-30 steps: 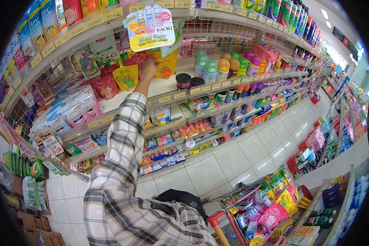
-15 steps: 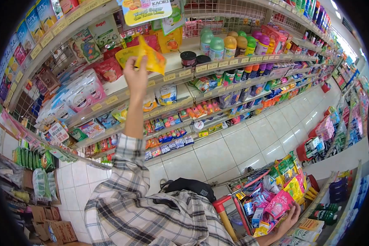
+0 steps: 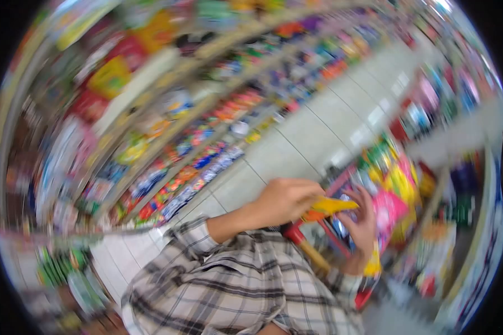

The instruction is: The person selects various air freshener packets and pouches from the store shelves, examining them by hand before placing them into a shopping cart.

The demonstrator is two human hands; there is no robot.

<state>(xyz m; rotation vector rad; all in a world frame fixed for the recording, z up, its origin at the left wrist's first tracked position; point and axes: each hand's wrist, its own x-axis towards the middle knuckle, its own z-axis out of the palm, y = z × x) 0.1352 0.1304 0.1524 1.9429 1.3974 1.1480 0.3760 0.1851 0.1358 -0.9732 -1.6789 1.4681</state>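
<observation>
My left hand (image 3: 290, 201) is closed on the left end of a small yellow-orange packet (image 3: 331, 206), in front of my body. Around the packet's right end is my right hand (image 3: 361, 223), its thumb and fingers curved but apart. Whether they touch the packet is blurred. Both hands are over the near left side of a cart with a red and tan handle (image 3: 310, 250). A bright pink packet (image 3: 389, 211) lies in the cart, right of my right hand, among yellow and green packets (image 3: 399, 181).
Blurred shelves (image 3: 207, 100) of colourful goods run from the left to the upper right, with another yellow packet (image 3: 110, 77) on one. White floor tiles (image 3: 296, 145) lie between them and the cart. More shelving (image 3: 464, 245) stands at the right.
My left hand has come down from the shelf to the cart with the yellow packet. My right hand has left the pink packet and moved up and left. The view has turned and blurred.
</observation>
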